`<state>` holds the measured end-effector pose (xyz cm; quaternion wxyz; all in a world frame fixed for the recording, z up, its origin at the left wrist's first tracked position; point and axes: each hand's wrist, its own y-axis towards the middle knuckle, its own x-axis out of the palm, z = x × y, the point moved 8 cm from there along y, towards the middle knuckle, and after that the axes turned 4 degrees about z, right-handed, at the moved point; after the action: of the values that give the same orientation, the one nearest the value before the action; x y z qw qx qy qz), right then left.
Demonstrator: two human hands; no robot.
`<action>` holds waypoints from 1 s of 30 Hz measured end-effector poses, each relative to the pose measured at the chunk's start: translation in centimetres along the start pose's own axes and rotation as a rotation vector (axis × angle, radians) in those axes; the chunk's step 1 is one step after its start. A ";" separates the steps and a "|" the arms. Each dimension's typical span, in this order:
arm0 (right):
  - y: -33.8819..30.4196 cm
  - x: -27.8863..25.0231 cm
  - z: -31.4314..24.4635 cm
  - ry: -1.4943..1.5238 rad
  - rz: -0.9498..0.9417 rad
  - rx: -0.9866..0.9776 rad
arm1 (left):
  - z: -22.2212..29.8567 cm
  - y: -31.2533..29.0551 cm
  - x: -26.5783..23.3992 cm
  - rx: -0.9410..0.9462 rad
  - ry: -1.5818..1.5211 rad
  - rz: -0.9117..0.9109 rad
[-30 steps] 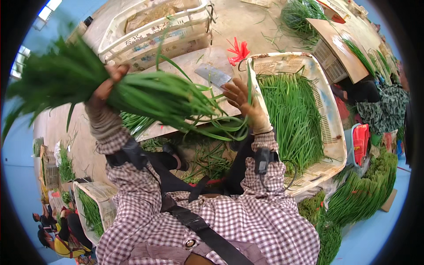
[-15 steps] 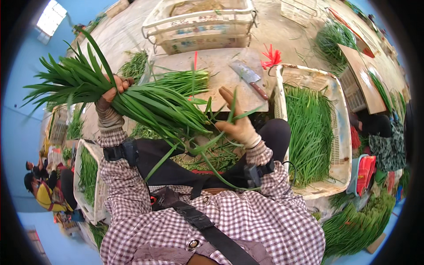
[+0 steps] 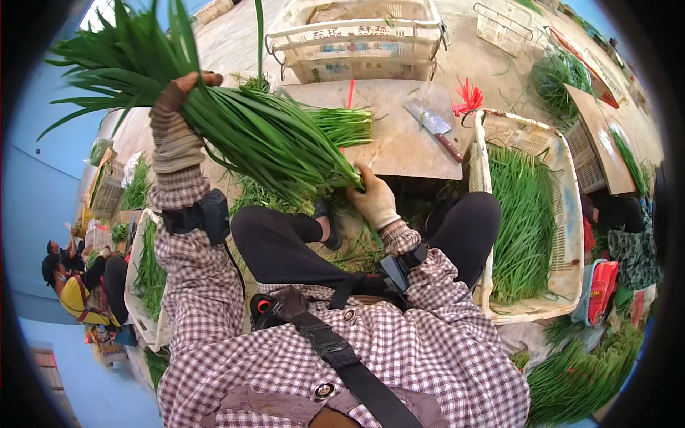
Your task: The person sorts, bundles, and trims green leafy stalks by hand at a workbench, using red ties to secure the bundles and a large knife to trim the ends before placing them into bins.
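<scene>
Vegetable-handling workshop: bunched greens [image 3: 260, 135], plastic crates [image 3: 536, 308], broad knife [image 3: 432, 125] on a board [image 3: 399, 153]

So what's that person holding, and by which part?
A leafy green bunch, gripped around its middle by the left hand; the right hand is at its stem ends.

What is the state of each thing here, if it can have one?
Garlic-chive bunch: held up, slanting.
Left hand: closed around this bunch.
Right hand: at its stem ends, grip unclear.
Second bunch: lying on the board.
Cleaver: lying flat on the board, unheld.
Right-side crate: open-topped, holding greens.
Rear crates: stacked.
</scene>
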<state>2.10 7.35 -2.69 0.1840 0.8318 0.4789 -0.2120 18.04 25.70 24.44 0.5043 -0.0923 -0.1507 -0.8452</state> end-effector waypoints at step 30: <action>-1.9 -1.5 -10.7 -0.269 0.051 -0.779 | -0.4 5.7 -5.3 0.112 0.043 0.288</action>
<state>1.64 12.62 6.90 0.5512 0.6766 0.4740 -0.1171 25.59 27.35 23.38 0.6279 -0.0664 -0.1719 -0.7562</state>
